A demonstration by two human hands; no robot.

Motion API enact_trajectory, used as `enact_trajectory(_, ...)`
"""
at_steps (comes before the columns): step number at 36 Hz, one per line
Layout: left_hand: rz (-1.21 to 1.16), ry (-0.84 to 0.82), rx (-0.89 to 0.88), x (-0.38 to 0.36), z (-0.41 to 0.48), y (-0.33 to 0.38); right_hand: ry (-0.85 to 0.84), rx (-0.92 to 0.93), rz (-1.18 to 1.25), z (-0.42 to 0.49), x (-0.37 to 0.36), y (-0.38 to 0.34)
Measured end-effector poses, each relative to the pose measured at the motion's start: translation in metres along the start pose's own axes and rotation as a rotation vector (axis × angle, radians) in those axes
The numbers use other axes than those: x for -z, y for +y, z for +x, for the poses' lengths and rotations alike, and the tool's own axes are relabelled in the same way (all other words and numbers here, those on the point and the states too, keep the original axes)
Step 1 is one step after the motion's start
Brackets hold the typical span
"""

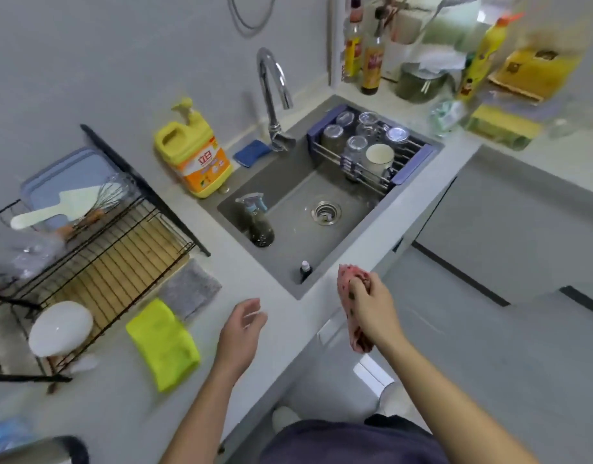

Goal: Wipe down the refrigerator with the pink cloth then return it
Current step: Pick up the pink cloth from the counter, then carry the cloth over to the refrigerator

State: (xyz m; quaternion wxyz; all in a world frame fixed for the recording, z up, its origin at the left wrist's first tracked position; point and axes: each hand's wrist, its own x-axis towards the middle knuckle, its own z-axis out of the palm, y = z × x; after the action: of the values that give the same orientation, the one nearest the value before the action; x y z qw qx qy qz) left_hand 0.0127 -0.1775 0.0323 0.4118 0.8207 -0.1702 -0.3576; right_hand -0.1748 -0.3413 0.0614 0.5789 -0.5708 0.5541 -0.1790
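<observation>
My right hand [372, 306] grips the pink cloth [350, 283], a spotted rag bunched in the fist, with one end hanging down below the palm. It hovers just off the front edge of the counter, near the sink's front corner. My left hand [243, 329] floats over the counter with fingers apart and nothing in it. No refrigerator shows in this view.
A grey sink [301, 229] holds a spray bottle [256, 219], a small dark bottle and a rack of glasses [365, 145]. On the counter lie a yellow-green cloth [162, 343], a grey cloth [189, 288], a yellow detergent jug [194, 152] and a black dish rack [87, 262]. Bottles crowd the back right corner.
</observation>
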Motion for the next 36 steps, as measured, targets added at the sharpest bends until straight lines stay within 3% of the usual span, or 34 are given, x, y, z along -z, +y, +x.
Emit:
enact_trajectory(6,-0.075,-0.161,-0.052,-0.098,-0.003,0.071,0.200,-0.021,0.164,0.003,0.112,0.013)
enact_trajectory(18,-0.005,-0.475,-0.184,-0.262,-0.025,0.174,0.511,-0.095,0.131,-0.001,0.287,0.066)
enact_trajectory(36,0.293,-0.877,-0.181,-0.424,0.052,0.261,0.941,-0.324,0.391,0.017,0.366,0.102)
